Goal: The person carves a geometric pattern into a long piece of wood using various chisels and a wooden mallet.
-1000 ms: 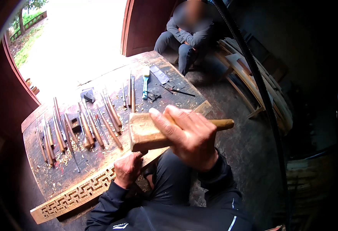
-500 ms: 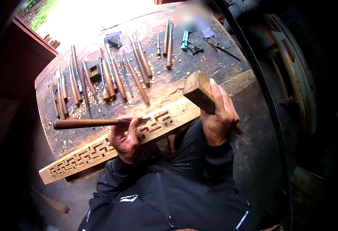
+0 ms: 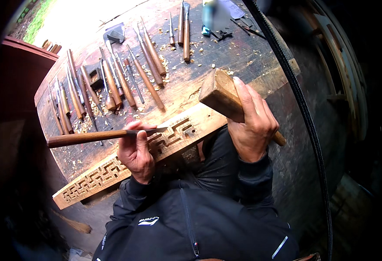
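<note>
My left hand [image 3: 136, 153] is closed around a wood-handled chisel [image 3: 88, 138] near its blade. The long brown handle sticks out to the left, and the blade tip lies over the carved face of a wooden board [image 3: 210, 118]. Angular grooves and slots form a fretwork pattern along that board, which runs slantwise across the table's near edge. In my right hand [image 3: 254, 124] is a wooden mallet [image 3: 222, 95], gripped by its handle. Its blocky head is raised above the board's right end, apart from the chisel.
Several carving chisels [image 3: 147, 87] lie across the worn wooden table [image 3: 252, 61] beyond the board, among scattered wood chips. A small dark block plane [image 3: 96, 79] sits among them. A black strap [image 3: 302, 95] crosses the right side. A brush [image 3: 75, 224] lies at lower left.
The whole view has shifted a little. The chisel's handle end has dipped slightly lower at the left. Both hands keep their grips, and the mallet stays raised.
</note>
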`<state>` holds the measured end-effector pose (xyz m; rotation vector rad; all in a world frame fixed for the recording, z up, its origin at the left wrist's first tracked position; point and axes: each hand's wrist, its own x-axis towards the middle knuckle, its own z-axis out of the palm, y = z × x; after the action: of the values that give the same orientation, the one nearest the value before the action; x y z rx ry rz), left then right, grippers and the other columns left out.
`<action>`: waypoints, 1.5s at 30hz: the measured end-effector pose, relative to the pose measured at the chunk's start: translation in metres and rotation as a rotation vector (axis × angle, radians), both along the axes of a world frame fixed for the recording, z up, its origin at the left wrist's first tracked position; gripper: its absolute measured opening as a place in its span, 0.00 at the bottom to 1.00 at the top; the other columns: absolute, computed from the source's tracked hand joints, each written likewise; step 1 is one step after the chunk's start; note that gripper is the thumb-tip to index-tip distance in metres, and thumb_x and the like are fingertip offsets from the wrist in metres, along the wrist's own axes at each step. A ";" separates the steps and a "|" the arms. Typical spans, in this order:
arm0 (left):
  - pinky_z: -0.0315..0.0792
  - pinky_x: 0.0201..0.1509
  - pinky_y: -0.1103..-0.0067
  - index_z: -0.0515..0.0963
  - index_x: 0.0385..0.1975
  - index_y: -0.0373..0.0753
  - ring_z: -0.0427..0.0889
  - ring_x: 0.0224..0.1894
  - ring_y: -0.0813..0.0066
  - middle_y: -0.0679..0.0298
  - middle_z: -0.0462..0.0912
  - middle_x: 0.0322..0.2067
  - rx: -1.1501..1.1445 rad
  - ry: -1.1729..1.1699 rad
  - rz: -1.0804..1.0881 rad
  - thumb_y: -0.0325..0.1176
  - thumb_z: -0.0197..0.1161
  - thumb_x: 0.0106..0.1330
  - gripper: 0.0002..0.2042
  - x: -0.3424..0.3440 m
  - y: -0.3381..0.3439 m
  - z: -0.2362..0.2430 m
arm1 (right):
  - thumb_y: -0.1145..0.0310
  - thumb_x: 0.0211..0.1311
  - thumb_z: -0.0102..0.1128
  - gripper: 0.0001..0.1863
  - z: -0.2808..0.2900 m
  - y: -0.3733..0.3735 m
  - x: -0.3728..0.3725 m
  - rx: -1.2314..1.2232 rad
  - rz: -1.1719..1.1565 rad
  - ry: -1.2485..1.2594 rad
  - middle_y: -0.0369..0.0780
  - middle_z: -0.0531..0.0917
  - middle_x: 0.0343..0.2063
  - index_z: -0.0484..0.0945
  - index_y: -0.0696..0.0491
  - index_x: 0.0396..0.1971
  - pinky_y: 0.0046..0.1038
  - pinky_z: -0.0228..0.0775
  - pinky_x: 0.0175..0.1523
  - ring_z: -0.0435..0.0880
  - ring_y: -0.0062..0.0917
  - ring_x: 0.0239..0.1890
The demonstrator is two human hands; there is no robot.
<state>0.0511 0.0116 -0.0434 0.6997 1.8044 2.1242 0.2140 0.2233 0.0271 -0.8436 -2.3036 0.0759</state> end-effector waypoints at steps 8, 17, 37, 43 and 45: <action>0.78 0.67 0.65 0.70 0.73 0.29 0.86 0.45 0.71 0.61 0.84 0.38 -0.005 0.161 0.054 0.27 0.51 0.86 0.20 -0.010 0.023 0.028 | 0.80 0.50 0.79 0.39 0.000 -0.003 0.003 -0.120 -0.029 -0.008 0.46 0.90 0.54 0.84 0.47 0.67 0.42 0.84 0.59 0.91 0.48 0.54; 0.74 0.28 0.76 0.82 0.66 0.38 0.79 0.29 0.72 0.67 0.81 0.32 0.055 0.595 -0.394 0.19 0.70 0.66 0.26 0.062 0.072 0.034 | 0.78 0.54 0.82 0.35 -0.002 0.001 -0.006 -0.101 -0.102 0.180 0.45 0.93 0.52 0.86 0.47 0.65 0.39 0.85 0.58 0.93 0.44 0.53; 0.65 0.26 0.76 0.85 0.60 0.37 0.73 0.25 0.76 0.66 0.78 0.32 0.332 0.796 -0.398 0.31 0.71 0.64 0.22 0.057 0.093 0.001 | 0.82 0.56 0.83 0.39 -0.001 -0.006 -0.005 -0.384 -0.037 0.267 0.49 0.90 0.58 0.80 0.61 0.69 0.34 0.84 0.64 0.90 0.34 0.60; 0.64 0.26 0.76 0.85 0.59 0.37 0.74 0.25 0.76 0.66 0.79 0.32 0.352 0.767 -0.341 0.30 0.71 0.65 0.21 0.059 0.095 -0.004 | 0.84 0.55 0.83 0.39 0.000 -0.005 -0.006 -0.356 -0.074 0.207 0.49 0.90 0.58 0.79 0.61 0.69 0.34 0.84 0.65 0.90 0.33 0.60; 0.64 0.26 0.76 0.85 0.60 0.37 0.74 0.25 0.76 0.66 0.79 0.32 0.349 0.765 -0.339 0.30 0.71 0.65 0.21 0.058 0.094 -0.006 | 0.84 0.54 0.83 0.39 -0.003 -0.004 -0.003 -0.364 -0.073 0.206 0.49 0.90 0.58 0.79 0.61 0.69 0.35 0.83 0.66 0.90 0.33 0.60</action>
<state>0.1095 0.1054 -0.0489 1.9610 1.4285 2.0911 0.2106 0.2193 0.0242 -1.0466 -2.0925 0.5385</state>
